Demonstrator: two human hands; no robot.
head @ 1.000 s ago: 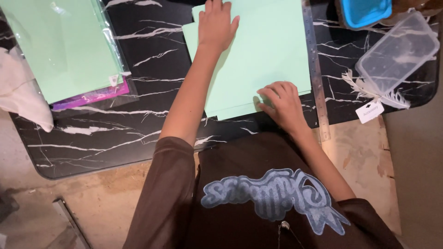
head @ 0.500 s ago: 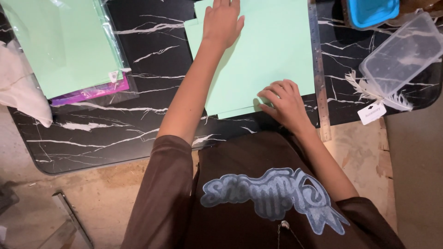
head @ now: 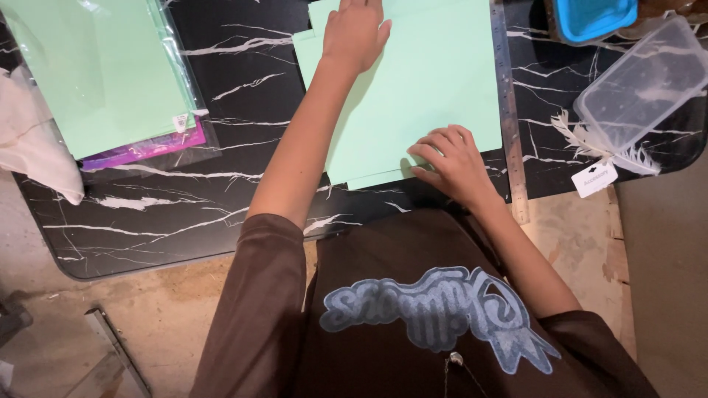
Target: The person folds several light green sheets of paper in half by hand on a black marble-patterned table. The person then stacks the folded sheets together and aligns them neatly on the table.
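Observation:
A light green sheet of paper [head: 435,81] lies folded on the black marbled table [head: 184,214]. My left hand [head: 355,29] rests flat on its far left part, fingers together, pressing it down. My right hand [head: 450,162] presses with curled fingertips on the sheet's near edge, where two layers meet. Neither hand grips anything. A long metal ruler [head: 510,125] lies along the right side of the sheet, just beyond my right hand.
A clear sleeve holding green and purple paper [head: 103,74] lies at the far left, beside a white cloth [head: 37,147]. A clear plastic box [head: 641,81], a white feather with a tag [head: 597,166] and a blue tray [head: 594,16] sit at the right. Bare wooden floor lies below.
My right hand has slid a little along the sheet's near edge, still pressing. The left hand stays flat on the far part. The view has shifted slightly.

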